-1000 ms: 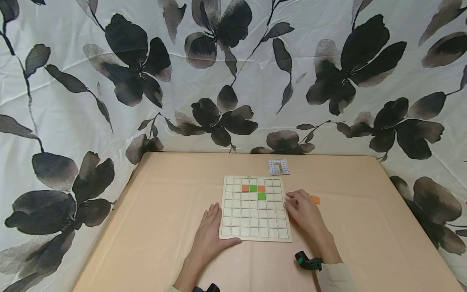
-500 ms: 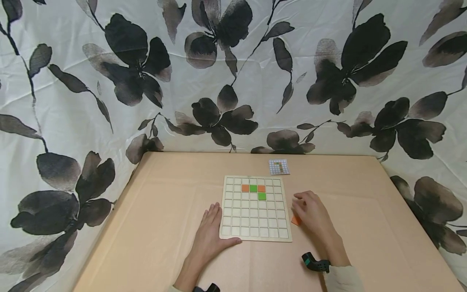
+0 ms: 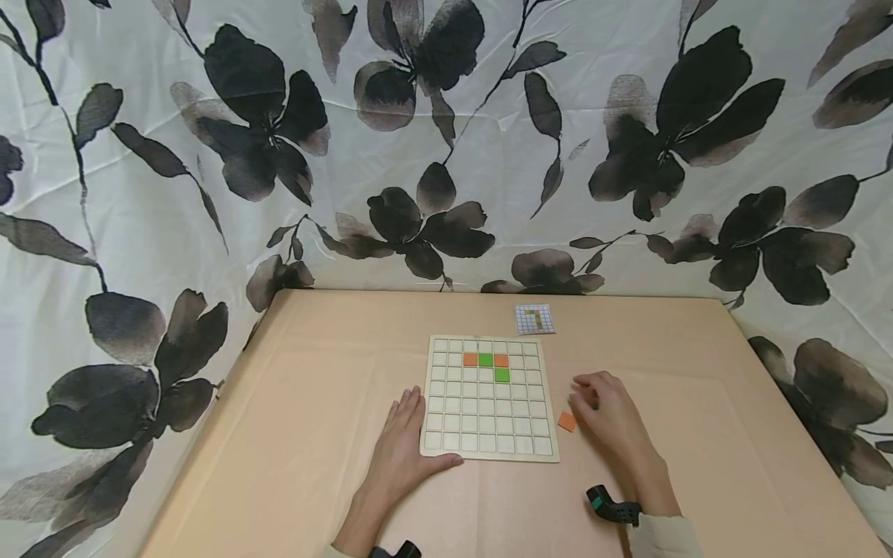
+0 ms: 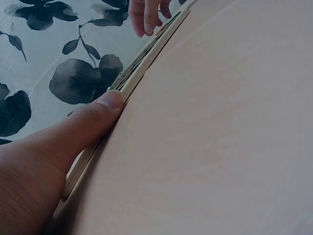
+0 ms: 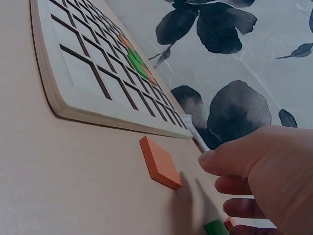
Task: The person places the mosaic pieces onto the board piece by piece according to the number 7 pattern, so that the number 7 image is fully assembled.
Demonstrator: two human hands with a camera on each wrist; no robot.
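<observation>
A square board (image 3: 487, 409) with a raised grid lies flat on the table. Its upper rows hold orange (image 3: 470, 359) and green (image 3: 501, 375) tiles. My left hand (image 3: 399, 446) rests against its left side, fingers straight, with the thumb (image 4: 110, 100) touching the front edge. To the right, my right hand (image 3: 608, 411) hovers with fingers loosely bent, and nothing shows between thumb and fingertips. A loose orange tile (image 5: 161, 164) lies between board and right hand. Below the fingers, a green tile (image 5: 215, 227) and an orange-red piece (image 5: 229, 223) are partly hidden; whether the fingers touch them, I cannot tell.
Behind the board lies a small card (image 3: 535, 318) printed with a coloured grid pattern. The tan table (image 3: 335, 356) ends at a hanging white cloth (image 3: 502, 178) with dark flowers. A black strap device (image 3: 614, 508) sits on my right wrist.
My right hand has moved right and slightly toward me, away from the board. An orange tile now shows beside the board's right edge; the one seen past the hand earlier is out of sight.
</observation>
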